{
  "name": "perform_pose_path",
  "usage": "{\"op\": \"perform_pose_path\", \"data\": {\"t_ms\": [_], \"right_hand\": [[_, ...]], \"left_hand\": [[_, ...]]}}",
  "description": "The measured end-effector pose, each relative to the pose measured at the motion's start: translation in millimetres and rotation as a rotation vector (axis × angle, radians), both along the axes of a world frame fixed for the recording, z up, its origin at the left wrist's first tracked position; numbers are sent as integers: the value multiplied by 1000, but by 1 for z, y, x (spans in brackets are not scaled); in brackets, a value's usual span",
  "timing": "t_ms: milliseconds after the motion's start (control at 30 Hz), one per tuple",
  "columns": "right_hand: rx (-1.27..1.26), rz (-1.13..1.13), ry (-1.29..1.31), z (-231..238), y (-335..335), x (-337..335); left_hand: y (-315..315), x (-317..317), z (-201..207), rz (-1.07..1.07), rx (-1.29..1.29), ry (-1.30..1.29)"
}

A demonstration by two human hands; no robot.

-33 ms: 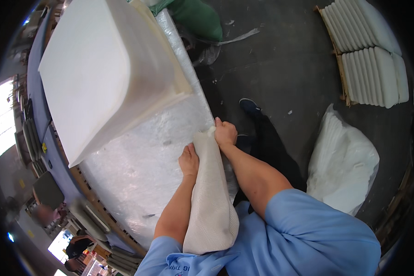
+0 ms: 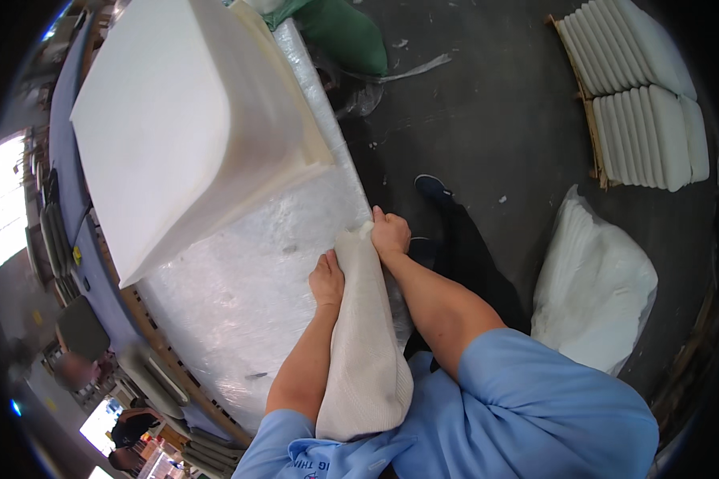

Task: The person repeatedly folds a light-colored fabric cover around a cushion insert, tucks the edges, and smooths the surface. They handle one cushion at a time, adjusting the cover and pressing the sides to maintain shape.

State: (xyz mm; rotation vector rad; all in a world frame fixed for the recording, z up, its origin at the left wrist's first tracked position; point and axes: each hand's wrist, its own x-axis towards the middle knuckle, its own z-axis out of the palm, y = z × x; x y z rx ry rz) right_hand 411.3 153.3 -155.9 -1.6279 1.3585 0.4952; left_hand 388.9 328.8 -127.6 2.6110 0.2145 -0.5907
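Note:
A long cream cushion in ribbed fabric (image 2: pixel 365 351) stands between my forearms, its near end against my shirt and its far end above the plastic-wrapped surface. My left hand (image 2: pixel 326 279) is closed on its left edge near the far end, fingers curled in. At the far right corner my right hand (image 2: pixel 391 235) grips the fabric, thumb pointing away from me. What lies under the curled fingers is hidden. Beyond both hands, a big stack of white foam sheets (image 2: pixel 164 120) rests on the plastic-wrapped surface (image 2: pixel 216 311).
A green sack (image 2: pixel 343 36) lies at the far end. On the right floor sit a clear bag of white padding (image 2: pixel 595 279) and stacked white cushions (image 2: pixel 639 132) on a wooden pallet. A long blue-covered table (image 2: pixel 70 160) runs along the left, with people farther back.

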Motion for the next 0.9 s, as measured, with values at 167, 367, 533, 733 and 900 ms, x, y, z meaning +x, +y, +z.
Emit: {"op": "perform_pose_path", "data": {"t_ms": [167, 367, 533, 733, 900], "right_hand": [[-11, 65, -156, 7, -5, -13], [268, 300, -828, 101, -75, -67], [232, 621, -1446, 219, -113, -117], [112, 550, -1717, 237, -80, -99], [375, 440, -1675, 253, -69, -74]], "left_hand": [[1, -1, 14, -126, 134, 5], [0, 0, 107, -137, -181, 7], [-21, -28, 279, -34, -1026, 266], [-78, -43, 395, -595, -313, -23], [-102, -73, 366, -511, -65, -243]]}}
